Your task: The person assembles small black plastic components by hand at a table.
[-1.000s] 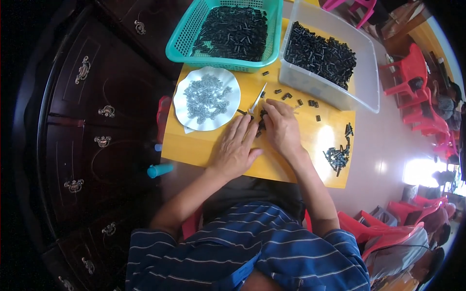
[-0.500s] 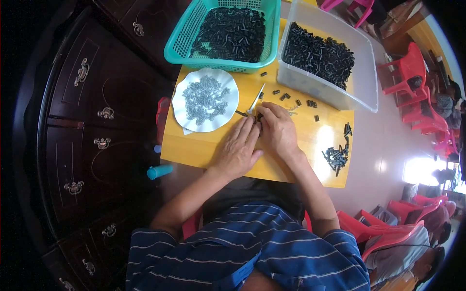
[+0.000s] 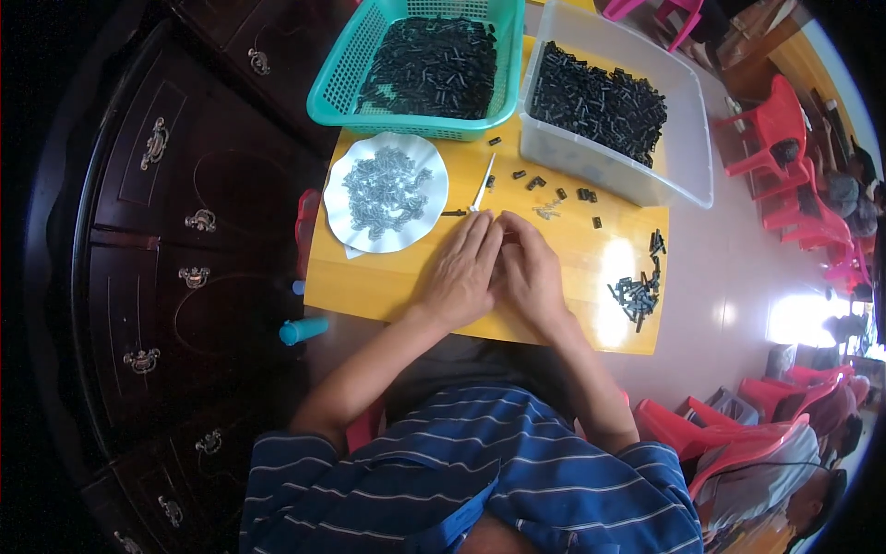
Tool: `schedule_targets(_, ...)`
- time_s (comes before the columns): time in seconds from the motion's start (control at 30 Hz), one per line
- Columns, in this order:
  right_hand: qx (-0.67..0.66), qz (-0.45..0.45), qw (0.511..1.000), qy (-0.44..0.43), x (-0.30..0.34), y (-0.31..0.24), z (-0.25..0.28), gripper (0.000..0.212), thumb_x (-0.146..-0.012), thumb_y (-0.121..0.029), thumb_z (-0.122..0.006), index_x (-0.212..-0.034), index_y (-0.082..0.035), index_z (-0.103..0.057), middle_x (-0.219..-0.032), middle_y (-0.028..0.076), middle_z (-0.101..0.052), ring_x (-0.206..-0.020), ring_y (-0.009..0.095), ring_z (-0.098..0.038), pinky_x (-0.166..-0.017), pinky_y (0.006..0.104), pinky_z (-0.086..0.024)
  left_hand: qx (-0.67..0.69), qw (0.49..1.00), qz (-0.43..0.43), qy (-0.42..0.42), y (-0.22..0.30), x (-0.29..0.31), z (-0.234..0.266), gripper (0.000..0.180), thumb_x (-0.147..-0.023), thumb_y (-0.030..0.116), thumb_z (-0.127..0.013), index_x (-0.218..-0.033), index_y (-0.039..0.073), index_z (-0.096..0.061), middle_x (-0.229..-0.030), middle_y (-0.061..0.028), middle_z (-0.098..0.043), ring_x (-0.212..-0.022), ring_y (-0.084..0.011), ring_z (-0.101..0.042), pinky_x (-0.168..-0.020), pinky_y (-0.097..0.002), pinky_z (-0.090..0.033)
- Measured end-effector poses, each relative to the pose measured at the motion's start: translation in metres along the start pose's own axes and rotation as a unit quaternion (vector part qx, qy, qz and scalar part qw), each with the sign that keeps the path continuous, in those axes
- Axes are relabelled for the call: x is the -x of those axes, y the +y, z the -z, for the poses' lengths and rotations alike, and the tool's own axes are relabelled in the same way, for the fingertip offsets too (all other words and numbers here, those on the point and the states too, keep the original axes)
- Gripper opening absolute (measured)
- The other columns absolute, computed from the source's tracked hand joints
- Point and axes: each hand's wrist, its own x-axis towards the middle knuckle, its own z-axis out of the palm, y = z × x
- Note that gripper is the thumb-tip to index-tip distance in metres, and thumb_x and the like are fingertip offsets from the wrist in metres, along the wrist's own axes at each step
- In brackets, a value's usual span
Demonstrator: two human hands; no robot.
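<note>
My left hand [image 3: 460, 272] and my right hand [image 3: 532, 275] meet over the near middle of the yellow table, fingertips almost touching. Both are closed, their fingers pressed together and curled inward; whatever lies between them is hidden. Just beyond the fingertips, a white pointed stick-like tool [image 3: 483, 182] lies on the table. A thin black piece [image 3: 453, 213] rests left of its base. Farther left stands a white wavy-edged plate [image 3: 338, 210] with a heap of small clear pieces [image 3: 388, 192]. Small black pieces [image 3: 536, 183] and a few clear ones [image 3: 547, 210] are scattered beyond my right hand.
At the back, a green basket [image 3: 406, 123] and a translucent bin [image 3: 604, 177] hold many black pieces. More black pieces [image 3: 637, 297] lie by the table's right edge. Dark drawers [image 3: 138, 212] line the left; red chairs [image 3: 771, 125] and seated people are on the right.
My right hand has drawn back slightly from beside the white tool and turned inward against my left. The thin black piece and the tool's base are more exposed now.
</note>
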Motion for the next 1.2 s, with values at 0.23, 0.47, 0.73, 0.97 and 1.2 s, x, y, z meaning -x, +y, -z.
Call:
schedule_targets(0.23,-0.426,-0.265,0.862,0.073,0.062,-0.011,0.031,0.017,-0.106,-0.015,-0.051,-0.114,-0.001,-0.058,-0.097,0.006,-0.063,-0.091,0.014,-0.059,-0.086,0.0263,-0.047,-0.003,0.998,-0.056,-0.012,0.006,-0.014,-0.002,0.070,-0.083,0.024,-0.074,-0.143,0.000,-0.047,-0.149,-0.0253,-0.042,-0.141,-0.0412,-0.039,-0.118,-0.0476,-0.033)
schedule_targets(0.47,-0.646,-0.424,0.607,-0.185,0.151,0.005,0.050,0.031,-0.106,-0.026,-0.052,-0.118,0.001,-0.062,-0.106,0.014,-0.071,-0.098,0.020,-0.068,-0.084,0.0306,-0.054,0.006,0.995,-0.100,0.004,0.001,-0.013,-0.008,0.053,-0.086,0.022,-0.072,-0.131,-0.002,-0.058,-0.143,-0.0236,-0.049,-0.139,-0.0404,-0.042,-0.116,-0.0471,-0.035)
schedule_targets(0.73,-0.773,-0.488,0.381,-0.139,0.142,0.050,-0.025,0.063,-0.108,-0.048,-0.030,-0.145,0.001,-0.045,-0.139,0.025,-0.057,-0.128,0.035,-0.058,-0.109,0.0460,-0.046,0.008,0.983,-0.183,-0.020,0.000,0.003,-0.014,0.041,-0.093,0.017,-0.056,-0.127,-0.006,-0.058,-0.137,-0.0216,-0.056,-0.135,-0.0358,-0.048,-0.114,-0.0444,-0.039)
schedule_targets(0.97,-0.834,-0.420,0.336,-0.121,0.134,0.040,-0.044,0.061,-0.106,-0.050,-0.039,-0.147,-0.006,-0.045,-0.138,0.018,-0.059,-0.126,0.030,-0.059,-0.108,0.0463,-0.047,0.049,0.973,-0.219,-0.048,0.032,0.063,-0.028,0.043,-0.092,0.013,-0.053,-0.129,-0.007,-0.059,-0.140,-0.0228,-0.055,-0.136,-0.0374,-0.049,-0.115,-0.0460,-0.039)
schedule_targets(1.2,-0.800,-0.418,0.407,-0.139,0.167,0.084,-0.063,0.048,-0.106,-0.042,-0.044,-0.140,-0.008,-0.052,-0.130,0.014,-0.063,-0.120,0.027,-0.062,-0.103,0.0445,-0.051,0.233,0.939,-0.248,0.048,0.039,0.111,-0.098,0.031,-0.094,0.010,-0.052,-0.115,-0.007,-0.068,-0.128,-0.0256,-0.063,-0.126,-0.0395,-0.058,-0.113,-0.0455,-0.042)
